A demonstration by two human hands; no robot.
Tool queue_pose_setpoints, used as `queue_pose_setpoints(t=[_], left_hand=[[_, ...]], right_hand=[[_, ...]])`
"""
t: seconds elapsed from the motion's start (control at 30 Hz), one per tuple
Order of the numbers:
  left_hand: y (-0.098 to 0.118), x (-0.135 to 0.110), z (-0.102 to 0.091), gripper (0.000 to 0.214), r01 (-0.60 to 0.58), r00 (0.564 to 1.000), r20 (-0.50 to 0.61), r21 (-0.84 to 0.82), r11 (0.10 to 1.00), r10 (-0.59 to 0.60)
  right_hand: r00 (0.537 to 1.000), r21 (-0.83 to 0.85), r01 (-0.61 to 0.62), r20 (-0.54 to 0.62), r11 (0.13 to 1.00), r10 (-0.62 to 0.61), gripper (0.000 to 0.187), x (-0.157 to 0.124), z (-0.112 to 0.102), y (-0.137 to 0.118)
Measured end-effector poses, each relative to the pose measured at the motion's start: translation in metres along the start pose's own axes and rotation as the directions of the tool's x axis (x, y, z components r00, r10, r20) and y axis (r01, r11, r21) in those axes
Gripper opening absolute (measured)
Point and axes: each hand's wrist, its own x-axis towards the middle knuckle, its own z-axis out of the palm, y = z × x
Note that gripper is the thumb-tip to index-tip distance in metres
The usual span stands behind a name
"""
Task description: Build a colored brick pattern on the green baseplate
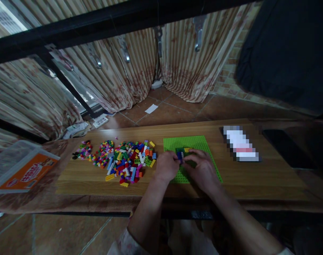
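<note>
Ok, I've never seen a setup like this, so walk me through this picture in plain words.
There is no machine here: a person works with two bare hands. The picture comes from a camera worn on the head, looking forward and down. On a wooden tabletop lie many mixed toy bricks to the left, a green studded baseplate near the middle, and a pixelated flat item to the right. The left hand and right hand meet over the baseplate at a small dark blue brick; whether either grip is closed on it is too small to tell. A clear box with an orange label is at far left.
</note>
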Motion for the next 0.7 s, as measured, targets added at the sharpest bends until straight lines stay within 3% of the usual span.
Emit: queue_pose_setpoints(t=[0.17, 0.57, 0.7], left_hand=[[0.002, 0.001, 0.001, 0.01, 0.038, 0.999, -0.021, -0.022, 0.999, -0.039], [-0.005, 0.01, 0.006, 0.005, 0.122, 0.993, 0.017, -0.158, 0.98, -0.121], [-0.006, 0.014, 0.009, 0.009, 0.206, 0.978, 0.09, -0.254, 0.945, -0.189]], right_hand=[[0.994, 0.057, -0.109, -0.002, 0.992, 0.11, 0.012, 0.003, -0.003, 0.007], [0.992, 0.012, -0.114, 0.048, 0.993, 0.114, 0.013, 0.008, 0.002, 0.009], [0.993, -0.011, -0.111, 0.03, 0.994, 0.111, 0.013, 0.01, 0.004, 0.011]])
